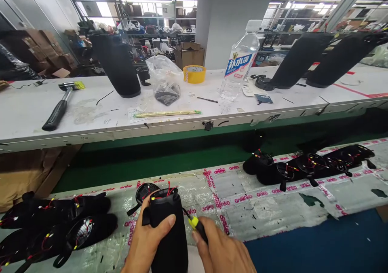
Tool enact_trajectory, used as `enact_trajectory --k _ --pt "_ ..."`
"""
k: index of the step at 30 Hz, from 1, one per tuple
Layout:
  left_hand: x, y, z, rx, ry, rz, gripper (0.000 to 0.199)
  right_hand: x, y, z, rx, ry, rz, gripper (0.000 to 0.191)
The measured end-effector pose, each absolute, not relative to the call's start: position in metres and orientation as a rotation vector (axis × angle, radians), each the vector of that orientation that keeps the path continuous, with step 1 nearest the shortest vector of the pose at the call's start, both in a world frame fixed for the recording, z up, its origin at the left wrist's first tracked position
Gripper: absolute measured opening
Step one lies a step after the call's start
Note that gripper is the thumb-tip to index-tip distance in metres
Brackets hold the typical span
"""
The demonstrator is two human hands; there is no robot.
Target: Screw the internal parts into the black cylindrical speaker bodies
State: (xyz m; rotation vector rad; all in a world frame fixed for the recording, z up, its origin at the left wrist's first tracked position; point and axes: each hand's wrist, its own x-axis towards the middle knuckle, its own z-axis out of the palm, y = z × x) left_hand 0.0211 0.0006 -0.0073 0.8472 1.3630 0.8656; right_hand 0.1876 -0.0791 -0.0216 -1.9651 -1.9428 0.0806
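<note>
My left hand (149, 232) is wrapped round a black fabric-covered cylinder, a speaker-like body (169, 236), with its thumb across the front. The cylinder's open top faces up, and red wires with small yellow connectors stick out of it. A black strap loop hangs at its left side. My right hand (222, 246) grips a hand tool (197, 226) with a yellow-and-black handle. The tool's thin dark shaft reaches the cylinder's upper right edge; its tip is too small to make out. Just behind the cylinder lies a round black part (147, 192) with a strap.
Similar black bodies lie at left (91, 228) and right (287, 170) on a taped, plastic-covered surface (230, 220). Across the white bench (182, 121) are a hammer (59, 107), a plastic bag (166, 83), yellow tape (194, 74), a water bottle (241, 62) and standing black cylinders (117, 64).
</note>
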Motion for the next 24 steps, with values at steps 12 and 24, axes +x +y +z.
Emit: enact_trajectory --k 12,24 --pt "0.028 -0.001 -0.001 0.958 1.409 0.857 0.082 0.184 -0.069 -0.021 -1.936 -2.064 0.24 0.01" --pt "0.037 -0.001 0.008 0.997 1.484 0.836 0.075 0.188 -0.07 -0.022 -1.931 -2.147 0.124 0.005"
